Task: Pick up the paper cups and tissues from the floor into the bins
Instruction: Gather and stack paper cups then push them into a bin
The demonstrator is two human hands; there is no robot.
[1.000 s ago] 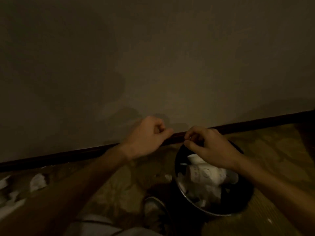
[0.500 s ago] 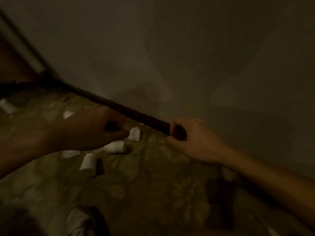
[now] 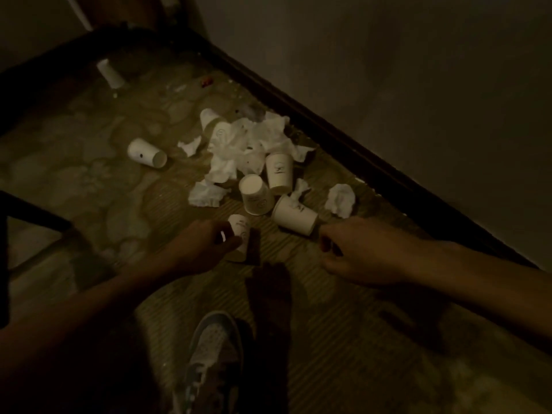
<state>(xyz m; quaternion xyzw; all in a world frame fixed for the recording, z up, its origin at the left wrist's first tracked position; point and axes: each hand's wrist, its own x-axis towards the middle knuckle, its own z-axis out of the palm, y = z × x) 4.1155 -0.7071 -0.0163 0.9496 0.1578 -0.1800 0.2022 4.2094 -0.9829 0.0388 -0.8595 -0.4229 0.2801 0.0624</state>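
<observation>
head view: a dim room, with litter heaped on the patterned green-brown carpet (image 3: 89, 180) along its edge by the dark wooden skirting board (image 3: 328, 135).
step: by my reading, gathering a fresh handful. no bin is in view.
left hand (image 3: 206, 246): finger and thumb are narrowed around the small white paper cup (image 3: 239, 230) lying nearest the grey mesh shoe (image 3: 213, 348). i cannot tell whether it is gripped or only touched.
right hand (image 3: 358, 252): fingers curled in, holding nothing that shows. it sits just beside the mouth of the white paper cup lying on its side (image 3: 294, 215).
pile: an upturned white paper cup (image 3: 255, 194) and crumpled white tissues (image 3: 268, 135) sit between the hands and the skirting, with a balled white tissue (image 3: 342, 201) near the carpet's edge.
strays: a lone tipped white cup (image 3: 148, 152) lies well apart, toward the carpet's middle.
next move: probably close on both near cups gently, since thin paper walls crush, then carry them to wherever the bin stands.
</observation>
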